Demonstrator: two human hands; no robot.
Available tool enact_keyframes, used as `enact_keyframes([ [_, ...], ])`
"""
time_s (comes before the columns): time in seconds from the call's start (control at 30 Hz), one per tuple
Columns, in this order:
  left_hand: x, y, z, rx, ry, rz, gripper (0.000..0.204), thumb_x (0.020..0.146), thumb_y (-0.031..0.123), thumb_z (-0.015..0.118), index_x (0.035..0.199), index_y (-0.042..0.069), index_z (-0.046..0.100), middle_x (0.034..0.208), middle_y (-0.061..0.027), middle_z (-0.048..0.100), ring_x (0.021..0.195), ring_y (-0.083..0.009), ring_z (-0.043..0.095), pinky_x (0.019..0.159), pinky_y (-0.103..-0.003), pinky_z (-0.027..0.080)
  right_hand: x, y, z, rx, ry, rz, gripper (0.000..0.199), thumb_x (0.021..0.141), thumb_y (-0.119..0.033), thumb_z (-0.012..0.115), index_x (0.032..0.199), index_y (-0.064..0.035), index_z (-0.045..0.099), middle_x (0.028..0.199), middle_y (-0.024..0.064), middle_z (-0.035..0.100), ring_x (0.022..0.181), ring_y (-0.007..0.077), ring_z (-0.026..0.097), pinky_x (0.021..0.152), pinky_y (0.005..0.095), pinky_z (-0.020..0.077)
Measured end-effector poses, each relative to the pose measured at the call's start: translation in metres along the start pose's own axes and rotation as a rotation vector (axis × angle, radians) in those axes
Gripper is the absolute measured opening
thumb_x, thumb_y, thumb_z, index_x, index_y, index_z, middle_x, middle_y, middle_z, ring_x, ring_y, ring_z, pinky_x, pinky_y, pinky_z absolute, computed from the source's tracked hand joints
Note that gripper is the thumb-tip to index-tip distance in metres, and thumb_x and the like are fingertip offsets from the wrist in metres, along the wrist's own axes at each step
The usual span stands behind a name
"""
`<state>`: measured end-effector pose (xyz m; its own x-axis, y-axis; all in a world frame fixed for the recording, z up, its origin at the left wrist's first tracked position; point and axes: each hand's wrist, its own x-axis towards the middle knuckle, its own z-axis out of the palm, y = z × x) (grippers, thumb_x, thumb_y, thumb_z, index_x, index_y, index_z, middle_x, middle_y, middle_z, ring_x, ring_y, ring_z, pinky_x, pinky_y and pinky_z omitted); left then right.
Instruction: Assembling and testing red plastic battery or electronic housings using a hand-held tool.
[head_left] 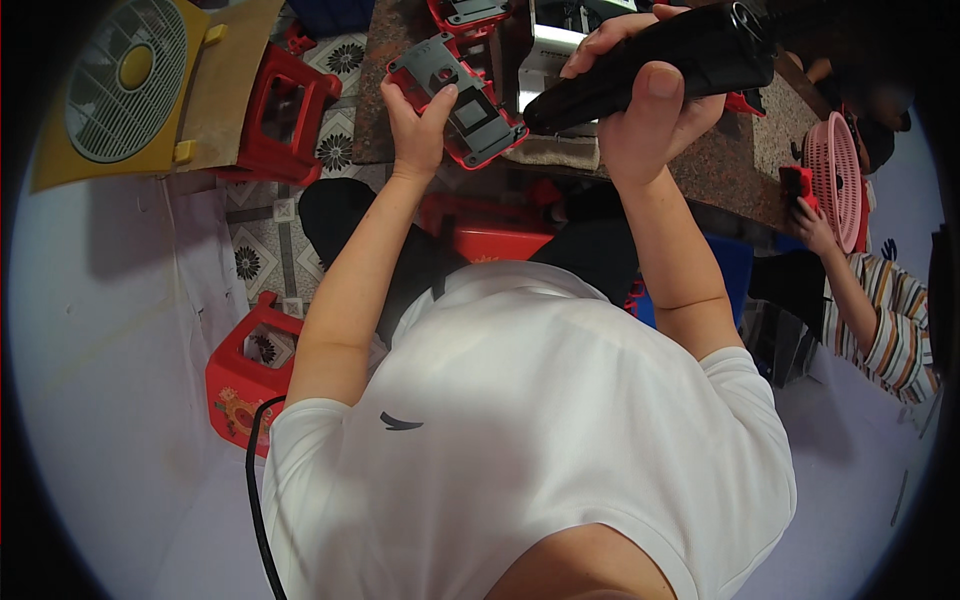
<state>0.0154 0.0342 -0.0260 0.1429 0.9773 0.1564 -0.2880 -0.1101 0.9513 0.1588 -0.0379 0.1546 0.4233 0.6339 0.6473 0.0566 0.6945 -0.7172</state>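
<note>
Here we are at the red-and-grey plastic casing, held up at a tilt near the front edge of the speckled brown tabletop, its grey face toward us. The left hand pinches it by the near left edge, thumb pressed onto the grey face. And look right: the right hand is wrapped round a black handheld power tool, thumb along its side, the narrow end pointing at the casing's right-hand corner; whether they touch, we can't tell. Just beneath that end we spot a beige cloth, with a white metal box behind it. Above the casing, a second red-and-grey casing lies on the table. Over on our right, a co-worker's hand grips a red part beside a pink plastic basket. Far left, a yellow-framed fan stands near a red plastic stool.
</note>
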Motion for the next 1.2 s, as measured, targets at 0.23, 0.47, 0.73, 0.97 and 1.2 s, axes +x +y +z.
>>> enact_keyframes([
  [0.23, -0.009, -0.006, 0.003, 0.057, 0.09, 0.08, 0.054, 0.082, 0.013, 0.069, 0.122, 0.0, 0.036, 0.114, -0.0112, 0.05, 0.106, -0.0193, 0.049, 0.097, -0.034, 0.038, -0.004, 0.01, 0.001, -0.02, -0.007, -0.033, 0.052, 0.085, -0.032, 0.072, 0.114, 0.0014, 0.045, 0.078, 0.0104, 0.06, 0.059, 0.0143, 0.057, 0.053, 0.0262, 0.0491],
  [0.47, -0.006, -0.006, 0.005, -0.017, 0.064, 0.078, 0.049, 0.083, 0.009, 0.066, 0.121, 0.001, 0.037, 0.115, -0.0109, 0.05, 0.105, -0.0182, 0.048, 0.096, -0.033, 0.038, 0.01, 0.019, 0.011, -0.084, -0.207, -0.066, 0.032, 0.085, -0.012, 0.068, 0.106, -0.0011, 0.046, 0.077, 0.0064, 0.059, 0.06, 0.0115, 0.056, 0.054, 0.0255, 0.048],
  [0.73, -0.003, 0.002, 0.006, 0.011, 0.043, 0.094, 0.05, 0.083, 0.009, 0.066, 0.122, 0.001, 0.036, 0.116, -0.0116, 0.05, 0.107, -0.0188, 0.049, 0.097, -0.033, 0.038, 0.021, 0.004, -0.006, 0.05, -0.166, 0.115, 0.049, 0.083, -0.034, 0.074, 0.108, -0.0009, 0.047, 0.077, 0.0082, 0.06, 0.059, 0.0137, 0.058, 0.053, 0.0258, 0.0498],
  [0.97, 0.004, -0.003, 0.001, 0.043, 0.039, 0.077, 0.043, 0.085, 0.014, 0.065, 0.117, 0.001, 0.039, 0.113, -0.0107, 0.052, 0.104, -0.0174, 0.05, 0.095, -0.031, 0.039, 0.025, 0.012, -0.049, -0.104, -0.128, -0.142, 0.054, 0.084, -0.038, 0.072, 0.113, 0.0001, 0.047, 0.08, 0.0093, 0.06, 0.063, 0.0145, 0.059, 0.054, 0.0273, 0.0506],
  [1.2, 0.006, -0.005, 0.0, 0.064, 0.023, 0.132, 0.032, 0.09, 0.018, 0.059, 0.112, 0.003, 0.042, 0.11, -0.0082, 0.054, 0.101, -0.0141, 0.05, 0.092, -0.029, 0.039, 0.023, 0.017, -0.042, -0.195, -0.12, -0.175, 0.037, 0.09, -0.029, 0.067, 0.109, -0.0033, 0.047, 0.076, 0.0071, 0.059, 0.059, 0.0121, 0.056, 0.051, 0.0261, 0.0478],
])
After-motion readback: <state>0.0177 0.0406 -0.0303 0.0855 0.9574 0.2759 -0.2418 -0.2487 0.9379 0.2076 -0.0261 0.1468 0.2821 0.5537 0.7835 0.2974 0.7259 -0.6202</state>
